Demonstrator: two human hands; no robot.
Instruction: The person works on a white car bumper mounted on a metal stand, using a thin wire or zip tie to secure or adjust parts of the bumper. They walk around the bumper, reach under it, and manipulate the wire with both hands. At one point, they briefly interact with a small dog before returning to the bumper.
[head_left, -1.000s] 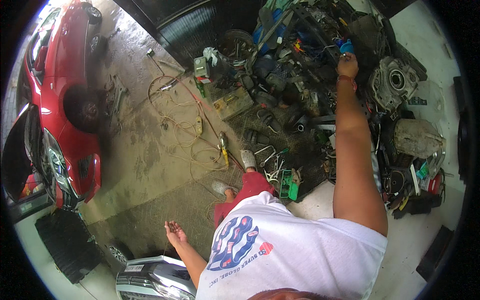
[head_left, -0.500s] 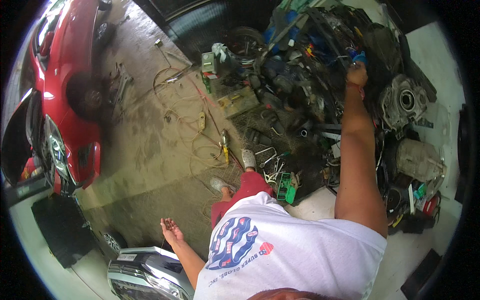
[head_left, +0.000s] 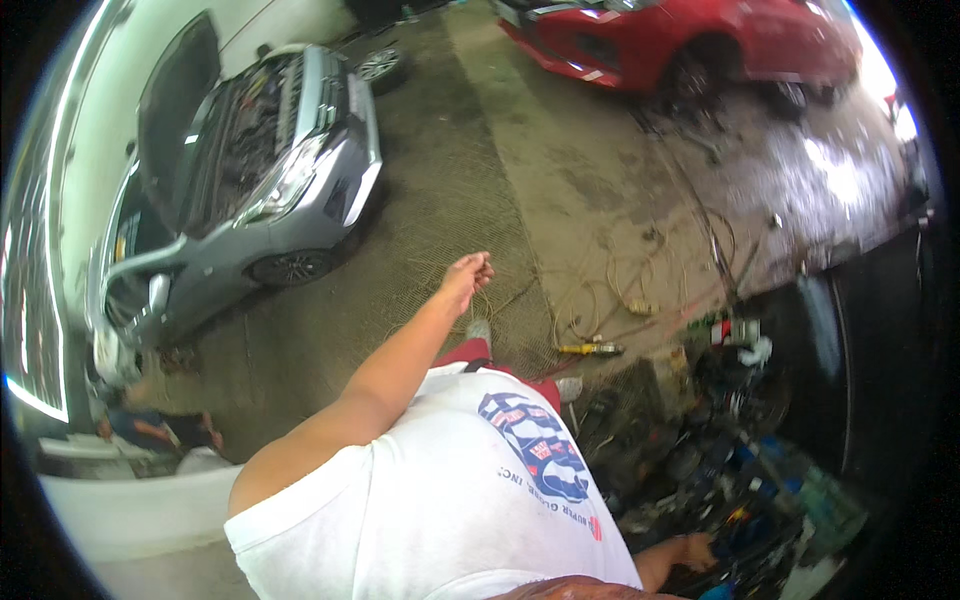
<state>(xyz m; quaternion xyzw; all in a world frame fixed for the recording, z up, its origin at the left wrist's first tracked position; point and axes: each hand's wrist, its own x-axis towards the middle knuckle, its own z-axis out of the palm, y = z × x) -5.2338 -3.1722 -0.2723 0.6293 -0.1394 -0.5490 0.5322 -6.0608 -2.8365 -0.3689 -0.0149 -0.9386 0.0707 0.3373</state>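
Observation:
My left hand (head_left: pixel 467 279) hangs in the air over the dark floor, in front of my body. Its fingers are curled in, and I see nothing held in them. At the lower right my right hand (head_left: pixel 692 551) is over a heap of dark car parts (head_left: pixel 690 470), with blue, orange and black pieces around it. Blur and the dark clutter hide its fingertips, so whether it grips anything does not show.
A silver car (head_left: pixel 250 200) with its hood raised stands at the left, a red car (head_left: pixel 640 45) at the far right. A loose wheel (head_left: pixel 380 65) lies beyond the silver car. Hoses and cords (head_left: pixel 600 290) and a yellow tool (head_left: pixel 592 349) lie on the floor. A person (head_left: pixel 160 428) is at the lower left.
My view has swung left, bringing the silver car in and shifting the parts heap to the lower right. My left hand has gone from palm-up to more closed. The right hand remains at the heap.

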